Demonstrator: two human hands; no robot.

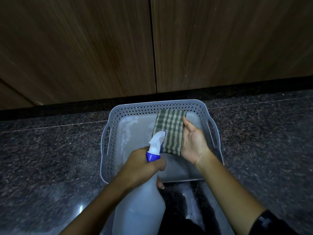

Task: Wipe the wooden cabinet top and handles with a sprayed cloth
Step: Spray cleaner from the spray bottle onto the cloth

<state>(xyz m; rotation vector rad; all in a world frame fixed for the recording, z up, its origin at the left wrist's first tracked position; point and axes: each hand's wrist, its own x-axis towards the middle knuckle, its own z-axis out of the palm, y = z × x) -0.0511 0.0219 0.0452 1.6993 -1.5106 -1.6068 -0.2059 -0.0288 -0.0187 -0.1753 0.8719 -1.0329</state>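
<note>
A folded green-and-beige checked cloth (169, 129) lies flat on my right hand (193, 141), palm up, held over a grey perforated basket (152, 106). My left hand (144, 165) grips the neck of a translucent spray bottle (138, 209) with a white nozzle and blue collar. The nozzle (157, 141) points at the cloth, almost touching its left edge. Two brown wooden cabinet doors (84, 48) stand upright behind the basket, split by a dark vertical gap. No handles are in view.
The basket sits on a dark speckled granite floor (50, 158), close to the cabinet's black plinth (67, 106). Its inside shows white residue. My dark sleeve (271, 223) is at the lower right.
</note>
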